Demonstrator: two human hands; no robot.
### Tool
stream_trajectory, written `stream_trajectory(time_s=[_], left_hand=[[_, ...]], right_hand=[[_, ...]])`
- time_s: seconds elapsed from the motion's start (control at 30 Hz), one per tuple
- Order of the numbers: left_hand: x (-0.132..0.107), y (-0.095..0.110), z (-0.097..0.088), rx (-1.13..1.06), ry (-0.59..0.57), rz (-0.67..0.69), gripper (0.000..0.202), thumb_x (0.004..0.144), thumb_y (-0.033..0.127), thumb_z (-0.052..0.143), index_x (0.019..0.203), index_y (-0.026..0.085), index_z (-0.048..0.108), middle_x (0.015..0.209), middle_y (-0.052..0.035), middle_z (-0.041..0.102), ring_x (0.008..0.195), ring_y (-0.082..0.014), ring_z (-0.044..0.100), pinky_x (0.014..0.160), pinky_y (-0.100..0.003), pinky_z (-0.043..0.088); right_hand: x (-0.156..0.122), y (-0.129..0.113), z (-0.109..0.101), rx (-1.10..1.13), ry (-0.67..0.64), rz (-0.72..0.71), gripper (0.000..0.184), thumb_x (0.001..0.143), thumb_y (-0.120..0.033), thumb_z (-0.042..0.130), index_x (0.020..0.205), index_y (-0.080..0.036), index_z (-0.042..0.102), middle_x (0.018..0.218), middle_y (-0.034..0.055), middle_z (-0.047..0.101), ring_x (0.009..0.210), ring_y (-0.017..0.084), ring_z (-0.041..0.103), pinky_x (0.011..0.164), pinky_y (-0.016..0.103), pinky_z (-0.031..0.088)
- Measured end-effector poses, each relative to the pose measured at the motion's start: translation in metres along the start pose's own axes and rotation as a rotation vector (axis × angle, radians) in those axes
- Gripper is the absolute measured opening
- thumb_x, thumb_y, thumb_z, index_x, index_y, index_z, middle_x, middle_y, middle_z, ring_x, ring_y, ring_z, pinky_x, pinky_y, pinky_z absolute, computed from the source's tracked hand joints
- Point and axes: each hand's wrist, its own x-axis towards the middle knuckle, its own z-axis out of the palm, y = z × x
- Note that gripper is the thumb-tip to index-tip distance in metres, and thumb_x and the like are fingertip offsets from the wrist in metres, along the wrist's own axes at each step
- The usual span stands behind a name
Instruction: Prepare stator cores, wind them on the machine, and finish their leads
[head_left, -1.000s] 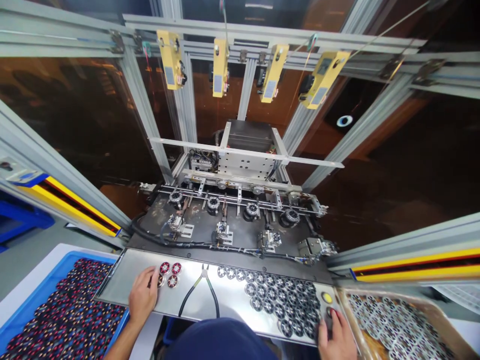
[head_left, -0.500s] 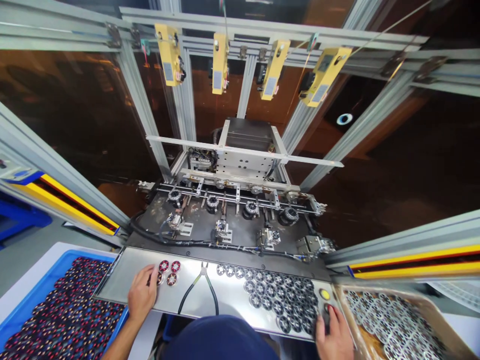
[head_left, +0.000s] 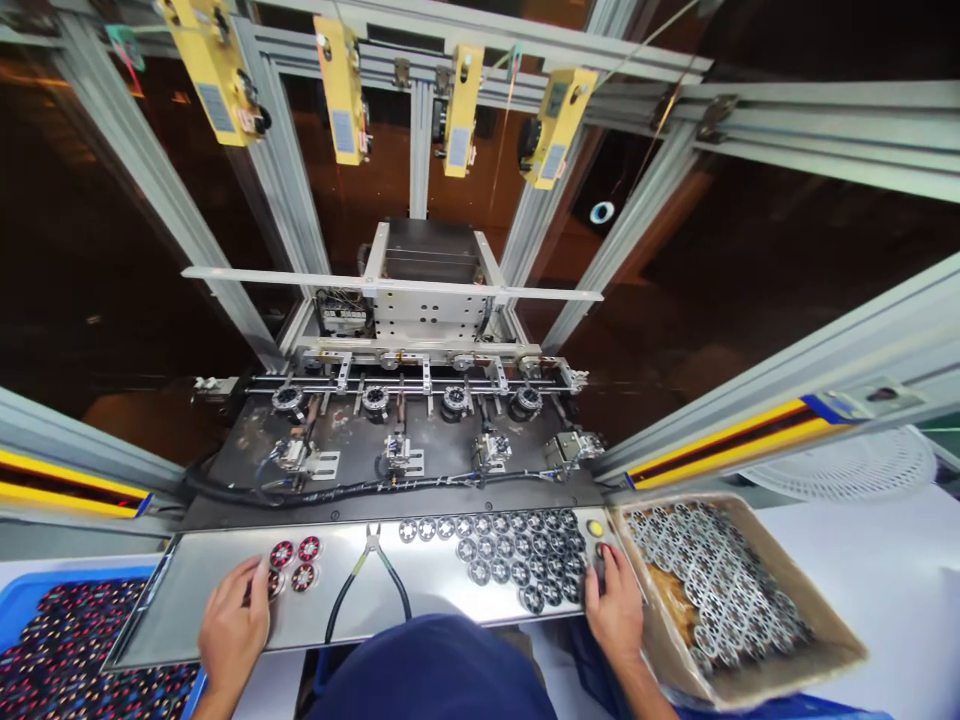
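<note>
My left hand (head_left: 231, 628) rests on the steel shelf (head_left: 195, 610), its fingers curled over a red wound round part, beside three more red wound parts (head_left: 293, 562). My right hand (head_left: 616, 610) lies at the shelf's right end, fingers down on a dark button (head_left: 600, 551) below a yellow button (head_left: 595, 528), next to several bare silver-black round parts (head_left: 517, 552). Black-handled pliers (head_left: 368, 575) lie between the hands.
A machine bed (head_left: 420, 440) with four fixtures sits behind the shelf inside an aluminium frame. A blue tray (head_left: 71, 650) of red wound parts is at the left. A cardboard box (head_left: 720, 590) of bare parts is at the right. Yellow units (head_left: 341, 85) hang overhead.
The view has swung to the right, so everything sits further left in the picture. Both hands stay in the same places on the shelf.
</note>
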Motion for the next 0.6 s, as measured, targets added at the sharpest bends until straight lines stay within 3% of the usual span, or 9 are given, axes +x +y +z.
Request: stream_trajectory(time_s=[0.6], left_hand=[[0.0005,-0.0017,0.001,0.013,0.017,0.035,0.038,0.093,0.042,0.041,0.089,0.016,0.068,0.099,-0.0136,0.071,0.095,-0.027,0.063,0.09,-0.041,0.047]], right_hand=[[0.0006,-0.0001,0.0015,0.02,0.018,0.016,0.055,0.096,-0.048,0.033,0.126,-0.008,0.053,0.126,0.0229,0.055,0.114,0.034,0.054,0.095,0.052,0.046]])
